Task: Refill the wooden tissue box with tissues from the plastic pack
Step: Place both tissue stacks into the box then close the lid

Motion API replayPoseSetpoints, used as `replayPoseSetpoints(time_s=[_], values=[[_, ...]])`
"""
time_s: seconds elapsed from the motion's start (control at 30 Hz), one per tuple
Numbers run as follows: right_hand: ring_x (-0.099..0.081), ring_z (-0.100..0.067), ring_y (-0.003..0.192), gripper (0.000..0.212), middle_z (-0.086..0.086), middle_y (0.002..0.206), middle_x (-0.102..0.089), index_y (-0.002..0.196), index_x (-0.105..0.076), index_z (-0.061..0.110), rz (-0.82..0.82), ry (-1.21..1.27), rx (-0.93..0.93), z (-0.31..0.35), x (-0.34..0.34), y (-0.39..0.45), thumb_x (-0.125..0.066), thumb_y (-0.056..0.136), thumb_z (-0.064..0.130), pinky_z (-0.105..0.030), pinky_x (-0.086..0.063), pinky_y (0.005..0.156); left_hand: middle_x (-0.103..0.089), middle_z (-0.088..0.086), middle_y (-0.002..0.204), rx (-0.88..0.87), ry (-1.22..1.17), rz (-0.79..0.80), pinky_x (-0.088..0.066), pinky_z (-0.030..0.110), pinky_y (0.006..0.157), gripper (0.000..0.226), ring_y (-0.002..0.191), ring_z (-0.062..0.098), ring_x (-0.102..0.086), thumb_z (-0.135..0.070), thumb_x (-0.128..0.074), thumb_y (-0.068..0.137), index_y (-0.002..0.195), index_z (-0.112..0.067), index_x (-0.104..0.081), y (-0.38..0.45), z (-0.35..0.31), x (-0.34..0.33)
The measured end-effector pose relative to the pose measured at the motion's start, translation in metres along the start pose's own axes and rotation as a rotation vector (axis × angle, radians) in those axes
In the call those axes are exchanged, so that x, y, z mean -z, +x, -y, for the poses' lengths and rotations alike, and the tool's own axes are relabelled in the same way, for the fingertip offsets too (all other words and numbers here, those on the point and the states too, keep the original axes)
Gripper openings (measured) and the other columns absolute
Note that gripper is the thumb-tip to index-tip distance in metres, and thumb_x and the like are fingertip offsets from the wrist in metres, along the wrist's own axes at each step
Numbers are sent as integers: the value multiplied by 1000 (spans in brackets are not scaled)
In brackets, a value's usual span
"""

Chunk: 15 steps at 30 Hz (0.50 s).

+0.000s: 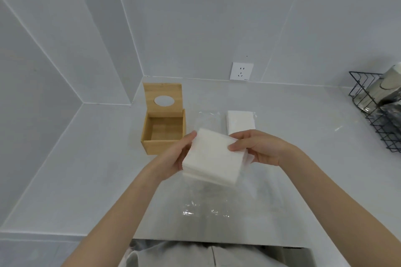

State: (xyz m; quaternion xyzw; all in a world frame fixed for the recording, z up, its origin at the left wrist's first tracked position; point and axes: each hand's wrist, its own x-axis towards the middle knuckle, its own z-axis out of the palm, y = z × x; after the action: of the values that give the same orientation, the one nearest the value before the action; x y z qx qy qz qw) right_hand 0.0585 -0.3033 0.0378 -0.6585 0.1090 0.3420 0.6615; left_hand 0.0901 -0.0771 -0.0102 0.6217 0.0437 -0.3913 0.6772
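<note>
A white stack of tissues is held above the counter between both hands. My left hand grips its left edge and my right hand pinches its right edge. The wooden tissue box stands behind and to the left, its inside bare, its lid with an oval hole raised upright. A clear plastic wrapper lies crumpled on the counter below the stack. A second pack of tissues in clear plastic lies behind my right hand.
Another clear plastic sheet lies between the box and the second pack. A black wire rack with packets stands at the right. A wall socket sits on the back wall. The counter's front edge is near my body.
</note>
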Motion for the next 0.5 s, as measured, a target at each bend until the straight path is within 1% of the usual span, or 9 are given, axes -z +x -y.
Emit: replayPoseSetpoints(time_s=[0.03,0.1,0.17,0.23,0.27,0.3,0.33,0.4,0.5], values=[[-69,-12,69,21,-2,83,-72,100,-69,12,8,0,-7,3,-2,8,-58,84,3,-23,-58,58,-65,4,89,-33,-14,-14,-47,25,73,29,85,18,-59,-39,-53,87,84,-15,-70,0,-4,5],[-69,-13,70,21,0,81,-73,98,-69,14,13,6,-12,6,-6,23,-59,83,2,-25,-59,61,-69,5,94,-86,41,-31,-51,23,70,19,83,15,-65,-26,-59,85,93,-12,-69,-1,-11,14],[-69,-15,72,18,-2,82,-72,96,-69,12,-35,25,-14,12,-11,41,-61,82,3,-30,-60,69,-68,6,92,-125,86,-66,-50,21,67,19,81,16,-64,-20,-59,86,98,-7,-67,-3,-22,28],[-68,-20,76,14,-7,86,-70,94,-68,7,-133,50,-13,18,-16,59,-66,80,8,-39,-58,80,-69,5,90,-169,89,-122,-50,21,65,21,80,17,-64,-18,-60,86,101,-5,-66,-1,-33,45],[-68,-21,75,15,-8,86,-70,94,-67,5,-169,63,-15,23,-20,68,-68,79,11,-39,-58,78,-70,4,90,-196,87,-148,-51,20,64,22,80,16,-65,-18,-61,85,103,-6,-66,0,-39,53],[-68,-20,72,17,-8,84,-70,94,-67,4,-189,82,-19,27,-24,76,-69,79,13,-36,-59,73,-70,4,91,-215,74,-173,-51,20,63,24,79,16,-66,-17,-61,85,105,-7,-65,1,-45,60],[-69,-20,70,18,-7,81,-70,93,-66,4,-201,109,-23,32,-28,85,-70,79,14,-33,-59,68,-70,4,90,-230,59,-202,-51,20,60,24,77,14,-66,-17,-61,85,107,-7,-65,3,-49,67],[-68,-20,69,17,-7,80,-69,93,-64,4,-224,160,-21,42,-37,101,-70,79,13,-30,-59,63,-69,3,87,-221,26,-272,-49,18,52,23,69,11,-66,-18,-62,85,106,-9,-64,9,-56,80],[-66,-19,66,18,-8,79,-67,94,-63,0,-287,148,17,53,-46,126,-69,78,6,-26,-60,57,-67,3,87,-177,30,-391,-51,17,54,15,76,16,-63,-19,-62,85,97,-9,-65,22,-60,98]])
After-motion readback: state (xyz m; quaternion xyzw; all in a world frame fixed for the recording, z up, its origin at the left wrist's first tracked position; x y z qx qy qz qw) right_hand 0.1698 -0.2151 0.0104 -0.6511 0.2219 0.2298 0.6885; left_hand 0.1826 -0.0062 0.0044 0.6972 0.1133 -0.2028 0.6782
